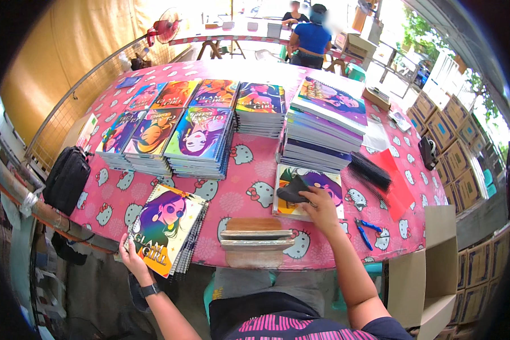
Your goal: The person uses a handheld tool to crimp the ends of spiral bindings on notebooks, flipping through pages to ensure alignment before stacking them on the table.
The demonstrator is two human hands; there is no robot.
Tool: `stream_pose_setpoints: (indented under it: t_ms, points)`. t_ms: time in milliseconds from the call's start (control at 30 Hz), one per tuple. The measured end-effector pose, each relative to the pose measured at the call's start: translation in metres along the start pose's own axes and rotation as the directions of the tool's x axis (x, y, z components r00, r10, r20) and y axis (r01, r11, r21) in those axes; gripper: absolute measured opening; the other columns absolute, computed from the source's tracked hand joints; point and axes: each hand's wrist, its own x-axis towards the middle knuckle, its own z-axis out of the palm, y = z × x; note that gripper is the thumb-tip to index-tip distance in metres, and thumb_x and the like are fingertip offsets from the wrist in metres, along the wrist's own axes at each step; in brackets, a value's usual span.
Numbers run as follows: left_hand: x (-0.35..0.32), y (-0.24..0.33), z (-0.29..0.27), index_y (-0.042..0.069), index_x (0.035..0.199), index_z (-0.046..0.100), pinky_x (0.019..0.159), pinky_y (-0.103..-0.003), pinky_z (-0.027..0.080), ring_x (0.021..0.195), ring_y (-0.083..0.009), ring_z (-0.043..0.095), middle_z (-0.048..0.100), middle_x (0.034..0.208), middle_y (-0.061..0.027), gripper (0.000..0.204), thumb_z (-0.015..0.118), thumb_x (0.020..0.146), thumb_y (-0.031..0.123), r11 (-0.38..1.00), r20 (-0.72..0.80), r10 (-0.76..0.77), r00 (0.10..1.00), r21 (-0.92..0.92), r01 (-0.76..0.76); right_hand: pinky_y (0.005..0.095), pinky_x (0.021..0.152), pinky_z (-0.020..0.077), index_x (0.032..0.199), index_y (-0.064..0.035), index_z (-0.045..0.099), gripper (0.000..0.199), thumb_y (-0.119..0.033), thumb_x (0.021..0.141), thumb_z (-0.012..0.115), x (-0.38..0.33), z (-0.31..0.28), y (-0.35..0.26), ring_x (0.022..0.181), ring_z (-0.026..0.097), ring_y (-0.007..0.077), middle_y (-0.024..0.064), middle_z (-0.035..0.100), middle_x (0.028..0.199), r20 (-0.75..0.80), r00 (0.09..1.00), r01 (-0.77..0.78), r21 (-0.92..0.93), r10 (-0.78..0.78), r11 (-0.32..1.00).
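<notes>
My left hand [133, 260] grips the lower left edge of a small fanned stack of spiral notebooks [161, 226] at the table's near left edge. Their cream covers carry a drawn figure with purple hair and sunglasses. On the right, my right hand [321, 207] is closed on a dark grey cloth [293, 190], pressed onto the cover of another spiral notebook [286, 209]. The fingertips under the cloth are partly hidden. This notebook lies flat, just in front of a tall notebook stack [323, 133].
Several colourful notebook stacks [198, 133] fill the far left. A wooden holder [256, 241] stands between my hands. Blue-handled pliers [365, 233], black binding coils [370, 171] and a red sheet [396, 187] lie to the right. A black bag [67, 178] sits left; an open carton [422, 277] stands right.
</notes>
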Motion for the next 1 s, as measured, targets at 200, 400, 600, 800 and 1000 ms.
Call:
stream_pose_setpoints:
  t_ms: [200,400,600,800,1000]
  points:
    - [-0.004,0.007,0.001,0.0,0.121,0.051,0.084,-0.029,0.046,0.095,-0.0154,0.054,0.055,0.113,-0.0097,0.028,0.048,0.098,0.014,0.998,-0.095,0.053,0.994,0.028,-0.05,0.0397,0.096,0.0432,0.112,-0.0089,0.066,0.036,-0.003,0.076,0.067,-0.037,-0.07,0.052,0.112,0.052,0.0352,0.0182,0.057,0.121,-0.477,0.867,-0.262,-0.197,0.141,0.945]
    - [-0.004,0.022,0.012,-0.001,0.119,0.053,0.095,-0.037,0.04,0.108,-0.0243,0.052,0.054,0.122,-0.0137,0.03,0.054,0.095,0.017,0.879,-0.157,0.336,0.929,0.407,-0.25,0.0428,0.097,0.0393,0.104,-0.0048,0.067,0.034,0.0,0.073,0.057,-0.085,-0.076,0.129,0.109,0.05,0.0359,0.0192,0.057,0.118,-0.395,0.896,-0.4,-0.524,0.202,0.752]
    - [-0.039,0.129,0.072,0.0,0.114,0.058,0.106,-0.043,0.028,0.127,-0.0269,0.037,0.046,0.134,-0.0127,0.031,0.061,0.088,0.015,0.635,-0.073,0.622,0.779,0.63,-0.448,0.0368,0.073,0.0492,0.099,0.0029,0.065,0.039,-0.029,0.078,0.072,-0.024,-0.044,0.078,0.078,0.063,0.0265,0.0164,0.066,0.088,-0.209,0.852,-0.49,-0.002,0.479,0.872]
    - [-0.088,0.154,0.14,0.002,0.104,0.057,0.106,-0.044,0.027,0.127,-0.029,0.037,0.044,0.134,-0.0149,0.023,0.059,0.081,0.006,0.801,0.093,0.55,0.83,0.223,-0.555,0.0334,0.053,0.0448,0.082,0.0023,0.067,0.035,-0.031,0.077,0.074,-0.025,-0.048,0.121,0.057,0.059,0.0146,0.009,0.06,0.062,0.008,0.799,-0.585,0.24,0.601,0.775]
    - [-0.127,0.177,0.172,0.003,0.111,0.054,0.109,-0.042,0.024,0.128,-0.0272,0.038,0.042,0.136,-0.014,0.031,0.061,0.081,0.005,0.84,0.441,0.491,0.751,-0.012,-0.542,0.0262,0.061,0.0445,0.088,-0.0002,0.063,0.012,-0.005,0.079,0.069,-0.04,-0.09,0.037,0.073,0.058,0.009,0.002,0.064,0.079,-0.264,0.867,-0.349,0.284,0.423,0.893]
